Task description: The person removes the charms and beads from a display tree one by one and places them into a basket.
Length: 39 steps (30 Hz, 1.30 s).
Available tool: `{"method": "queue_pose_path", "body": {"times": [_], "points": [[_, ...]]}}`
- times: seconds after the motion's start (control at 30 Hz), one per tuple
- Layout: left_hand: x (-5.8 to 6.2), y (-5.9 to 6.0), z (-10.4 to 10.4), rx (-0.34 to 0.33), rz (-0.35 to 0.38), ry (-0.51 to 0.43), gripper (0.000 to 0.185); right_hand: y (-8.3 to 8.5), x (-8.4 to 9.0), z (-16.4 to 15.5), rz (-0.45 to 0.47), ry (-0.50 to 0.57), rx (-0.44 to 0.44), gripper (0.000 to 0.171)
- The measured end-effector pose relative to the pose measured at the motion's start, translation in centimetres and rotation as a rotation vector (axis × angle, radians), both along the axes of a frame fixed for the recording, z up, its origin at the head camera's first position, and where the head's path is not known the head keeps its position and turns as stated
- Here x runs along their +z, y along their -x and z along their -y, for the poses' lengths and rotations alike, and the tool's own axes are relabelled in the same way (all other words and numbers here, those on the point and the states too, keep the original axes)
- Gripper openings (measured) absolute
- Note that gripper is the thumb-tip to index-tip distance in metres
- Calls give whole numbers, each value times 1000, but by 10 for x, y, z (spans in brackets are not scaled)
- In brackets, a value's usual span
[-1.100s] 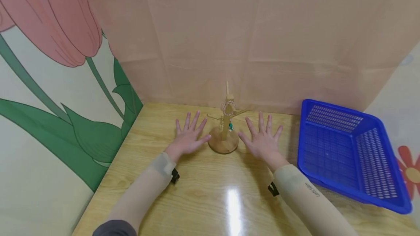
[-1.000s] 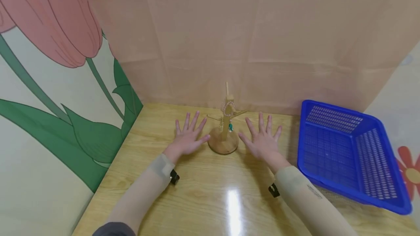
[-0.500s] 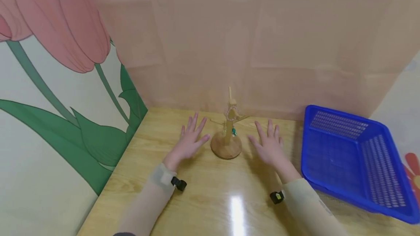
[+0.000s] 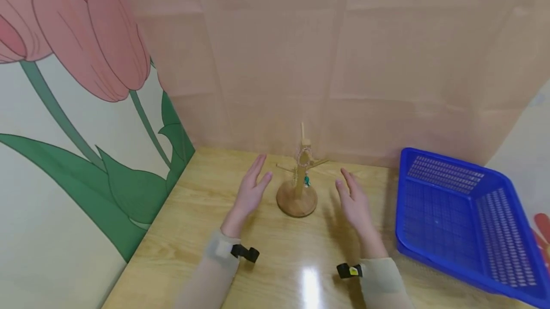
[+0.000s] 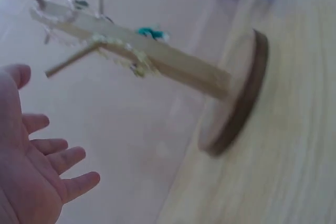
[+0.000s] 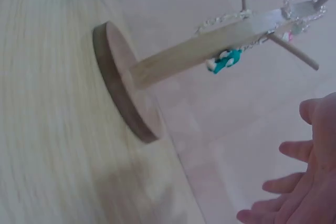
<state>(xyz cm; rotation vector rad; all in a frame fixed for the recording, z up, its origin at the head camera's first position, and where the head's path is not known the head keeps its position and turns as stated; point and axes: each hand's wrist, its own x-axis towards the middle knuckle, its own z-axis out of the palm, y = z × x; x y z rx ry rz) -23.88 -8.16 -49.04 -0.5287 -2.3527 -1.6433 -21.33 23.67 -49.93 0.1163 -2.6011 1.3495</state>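
Wooden jewellery stand (image 4: 301,181), upright on the table (image 4: 167,256): thick round base with a darker rim, square-sided post, thin pegs angling outward near the top. Pale pinkish beaded bracelet (image 4: 298,157) ringed about the upper post. Yellowish strand (image 5: 140,59) hangs from the peg on the left-hand side; teal-and-white charm (image 6: 226,61) dangles on the opposite side (its shape is too soft to make out).

Stand sits between the two hands, touching neither. Left hand (image 4: 249,192): palm turned toward the post, fingers extended and loose, thumb apart. Right hand (image 4: 355,205): much the same, palm inward, fingers lightly bent, a little farther off from the base. Both raised over the wood; the right casts a shadow.

Edges: table's rear edge runs close behind the stand, against a creased pinkish cloth (image 4: 275,60). Left table edge well apart from the left hand. Blue plastic basket (image 4: 399,204) stands near the right hand, narrowing room on that flank. Bare wood stretches in front of the base, between the forearms.
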Motion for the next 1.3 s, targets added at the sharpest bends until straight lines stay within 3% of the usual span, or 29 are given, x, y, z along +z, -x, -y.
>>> {"method": "queue_pose_path", "body": {"times": [0.2, 0.3, 0.57, 0.87, 1.07, 1.3], "points": [[8, -3, -16, 63, -49, -251, 50, -6, 15, 16, -42, 112, -13, 57], [10, -5, -24, 90, -64, -321, 42, -9, 23, 20, -47, 160, -35, 56], [12, -7, -33, 123, -47, -370, 33, -15, 35, 27, -123, 311, -111, 52], [16, -5, -35, 155, -34, -392, 19, -13, 50, 35, -347, 295, -214, 34], [17, -2, -37, 157, 11, -469, 19, -9, 61, 41, -409, 343, -161, 24], [15, 2, -38, 151, 31, -541, 20, -5, 70, 49, -415, 411, -38, 19]]}}
